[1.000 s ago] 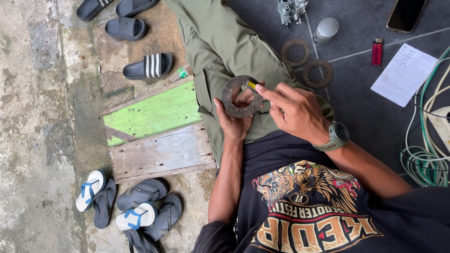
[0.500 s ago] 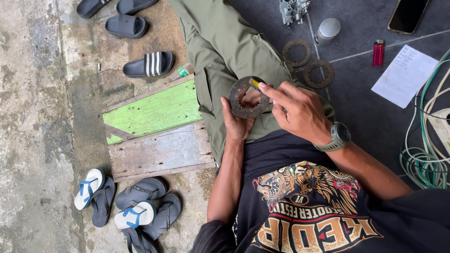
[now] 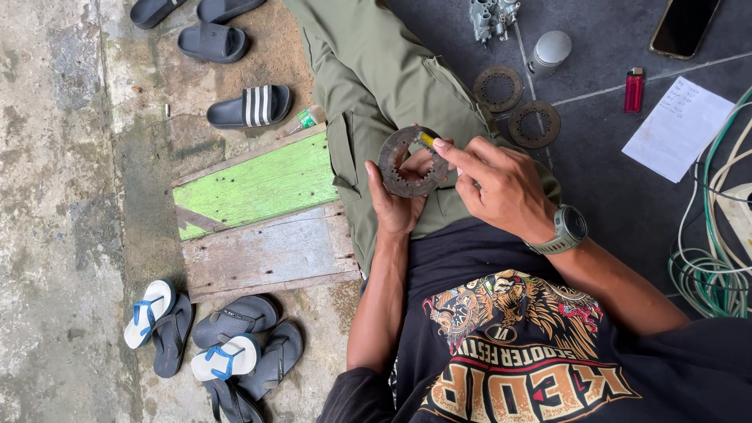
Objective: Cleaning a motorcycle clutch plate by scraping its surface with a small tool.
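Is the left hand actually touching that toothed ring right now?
Touching. The head view shows the left hand under the toothed ring, its fingers wrapped against the ring's rim and holding it up off the lap.

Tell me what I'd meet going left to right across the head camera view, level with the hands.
Green plank → left hand → toothed metal ring it holds → right hand, pinching a small yellow-tipped tool at the ring → wristwatch → white paper sheet → coiled cables.
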